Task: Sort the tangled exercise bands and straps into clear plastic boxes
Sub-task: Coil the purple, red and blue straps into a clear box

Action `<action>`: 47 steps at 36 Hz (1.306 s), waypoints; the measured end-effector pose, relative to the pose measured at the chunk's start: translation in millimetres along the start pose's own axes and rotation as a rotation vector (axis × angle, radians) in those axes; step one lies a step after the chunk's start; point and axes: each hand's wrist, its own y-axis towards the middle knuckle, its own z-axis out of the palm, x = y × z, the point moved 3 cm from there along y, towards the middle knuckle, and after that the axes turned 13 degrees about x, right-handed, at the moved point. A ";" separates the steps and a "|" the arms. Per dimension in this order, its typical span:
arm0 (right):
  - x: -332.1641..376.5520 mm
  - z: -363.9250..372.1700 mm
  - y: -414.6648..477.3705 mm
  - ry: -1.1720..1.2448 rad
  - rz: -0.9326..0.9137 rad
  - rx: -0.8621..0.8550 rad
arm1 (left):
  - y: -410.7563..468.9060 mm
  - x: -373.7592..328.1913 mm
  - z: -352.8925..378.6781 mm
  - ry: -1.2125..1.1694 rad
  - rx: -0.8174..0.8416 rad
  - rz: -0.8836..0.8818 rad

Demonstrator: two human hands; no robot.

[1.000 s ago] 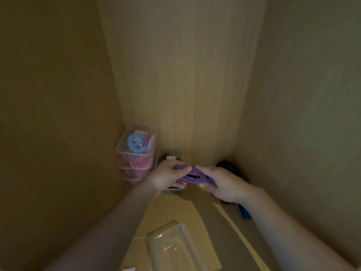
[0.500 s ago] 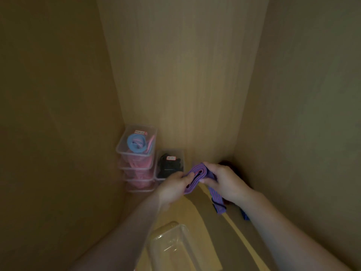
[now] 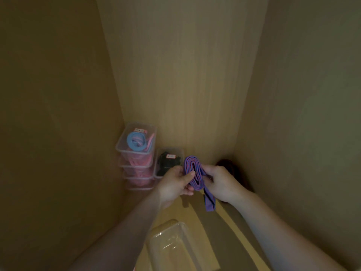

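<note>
A purple band (image 3: 192, 173) is wound into an upright oval coil between my hands, with a loose tail hanging down below. My left hand (image 3: 175, 184) pinches the coil's left side with the thumb on top. My right hand (image 3: 220, 182) grips its right side, fingers curled round the strap. An empty clear plastic box (image 3: 170, 243) lies open near me on the wooden floor of the cabinet.
A stack of clear boxes (image 3: 136, 159) with blue and pink bands stands in the back left corner. Beside it a clear box (image 3: 170, 161) holds black straps. A dark tangle (image 3: 232, 169) lies in the back right corner. Wooden walls enclose three sides.
The band went from lying flat between my hands to a coil standing upright. Both hands lifted a little and a loose tail now hangs down.
</note>
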 end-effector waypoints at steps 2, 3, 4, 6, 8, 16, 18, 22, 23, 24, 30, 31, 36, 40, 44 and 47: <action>-1.8 2.0 0.1 -0.005 0.010 0.005 | -0.9 -1.4 0.3 -0.056 -0.013 0.005; -3.0 3.6 -0.1 0.011 0.016 0.016 | -0.9 -1.9 0.2 -0.081 -0.016 0.006; -3.4 5.1 -1.2 0.038 0.017 0.028 | -0.7 -3.3 0.0 -0.113 -0.019 0.011; -3.5 7.3 -4.5 0.091 0.018 0.039 | -1.3 -6.5 -0.3 -0.170 -0.034 0.031; -5.1 8.9 -5.8 0.129 0.018 0.036 | -2.4 -7.5 0.0 -0.224 -0.038 0.045; -8.9 17.8 -6.1 0.312 0.008 0.072 | -3.8 -0.9 -3.1 -0.210 -0.025 0.057; -11.4 21.2 -6.1 0.351 0.006 0.136 | -5.7 0.0 -3.9 -0.233 -0.019 0.058; -13.1 24.8 -10.2 0.410 0.007 0.251 | -9.6 9.7 -8.3 -0.279 -0.047 0.050; -14.4 25.6 -11.4 0.403 0.009 0.275 | -11.1 12.8 -9.2 -0.285 -0.056 0.048; -15.5 27.0 -12.3 0.390 0.003 0.292 | -12.6 15.8 -10.0 -0.288 -0.064 0.043; -14.2 33.6 -19.8 0.297 0.018 0.356 | -16.5 31.8 -12.6 -0.266 -0.111 0.013; -13.5 34.7 -20.2 0.265 0.019 0.354 | -17.0 35.1 -13.3 -0.271 -0.116 0.013; -6.0 44.2 -21.2 0.165 0.017 0.251 | -28.4 51.5 -14.6 -0.247 -0.187 0.040; -2.0 51.6 -22.8 -0.201 0.012 0.064 | -46.2 65.9 -15.8 -0.206 -0.174 0.014; 1.5 66.5 -21.3 -0.219 -0.036 0.081 | -63.6 74.9 -21.5 -0.121 -0.186 0.023; 1.7 76.3 -20.8 -0.303 -0.070 0.129 | -73.1 76.1 -26.4 -0.043 -0.183 0.000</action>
